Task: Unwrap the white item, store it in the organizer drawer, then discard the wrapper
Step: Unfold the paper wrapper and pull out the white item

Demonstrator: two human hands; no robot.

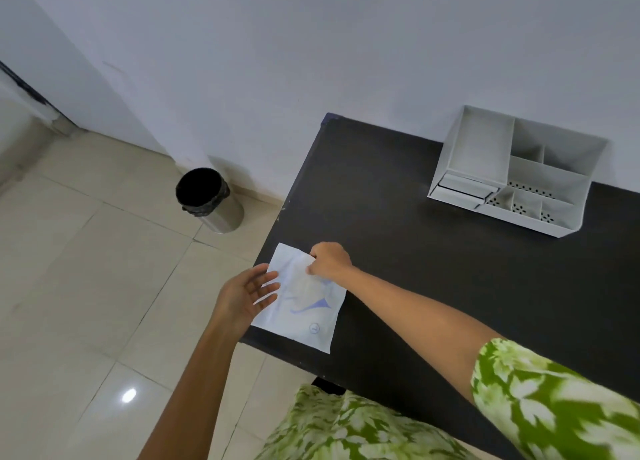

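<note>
Right hand [329,261] pinching the far edge of the white packet [300,298]; left hand [246,294] open, fingers spread, palm just beside the packet's left edge. The packet lies flat at the near-left corner of the dark table [433,286] and appears sealed — unwrapping has, by judgement, barely begun. The next move calls for a counter-grip from the left hand to tear. The organizer [516,172] stands well apart by the wall; the bin [207,199] waits on the floor.
</note>
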